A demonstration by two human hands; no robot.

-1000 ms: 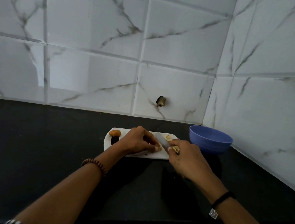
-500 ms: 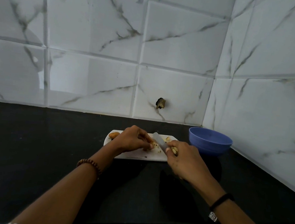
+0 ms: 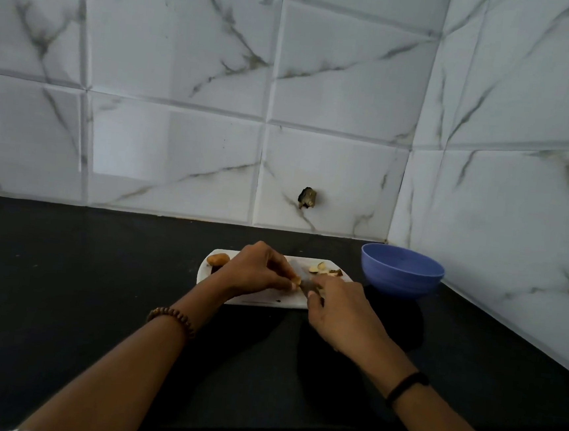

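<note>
Pinching a yellow piece point(image 3: 296, 280) with the left hand point(image 3: 254, 271) on the white board point(image 3: 269, 299). Gripping a knife point(image 3: 302, 274) in the right hand point(image 3: 338, 307), blade at the piece. Beside a blue bowl point(image 3: 402, 272) on the tabletop point(image 3: 64, 282).

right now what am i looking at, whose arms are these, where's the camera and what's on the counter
There is no machine here. These are a person's two bare arms, filmed by one wide-angle camera worn on the head, looking forward and down. That is why the arms come in from the bottom edge.

On the black counter lies a white cutting board. The left hand pinches a small yellowish piece of food over the board. The right hand grips a knife, its blade right beside that piece.

More cut pieces lie at the board's far right corner, and a whole orange-brown piece at its far left. A blue bowl stands to the right of the board.
</note>
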